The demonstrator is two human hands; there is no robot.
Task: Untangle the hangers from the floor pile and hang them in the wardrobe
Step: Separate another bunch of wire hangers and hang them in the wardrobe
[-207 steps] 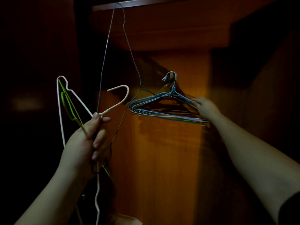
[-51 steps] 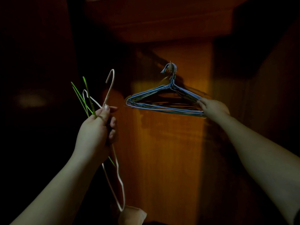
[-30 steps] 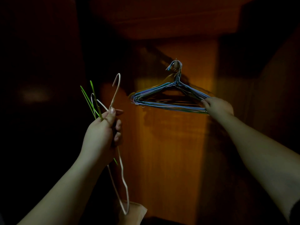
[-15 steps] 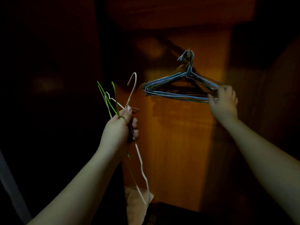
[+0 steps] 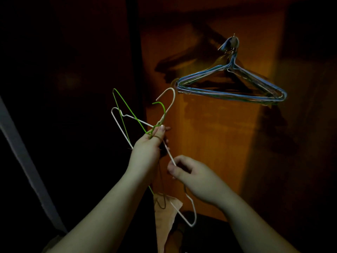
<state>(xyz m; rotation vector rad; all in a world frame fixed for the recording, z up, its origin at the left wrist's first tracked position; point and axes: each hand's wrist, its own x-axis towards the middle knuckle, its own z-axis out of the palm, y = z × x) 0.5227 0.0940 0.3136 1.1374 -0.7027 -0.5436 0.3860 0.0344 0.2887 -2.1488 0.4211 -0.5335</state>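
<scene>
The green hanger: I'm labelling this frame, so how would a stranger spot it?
Start at the wooden wardrobe wall and drop to the left hand before it. That grip holds two wire hangers; the green hanger is the bright one, crossing the white hanger.

left hand (image 5: 147, 150) grips green (image 5: 127, 108) and white wire hangers (image 5: 171, 101) | right hand (image 5: 193, 176) pinches white wire | blue wire hanger bundle (image 5: 231, 88) hangs above-right of left hand

Two bare forearms are seen, rising from the lower edge of the view into dim light. No sleeve, watch, ring or bracelet is shown on either. The left hand (image 5: 147, 150) is seen from its back, with a short, unpainted thumbnail. The right hand (image 5: 197, 178) is seen from its back as well, with rounded knuckles and a short plain thumbnail.
</scene>
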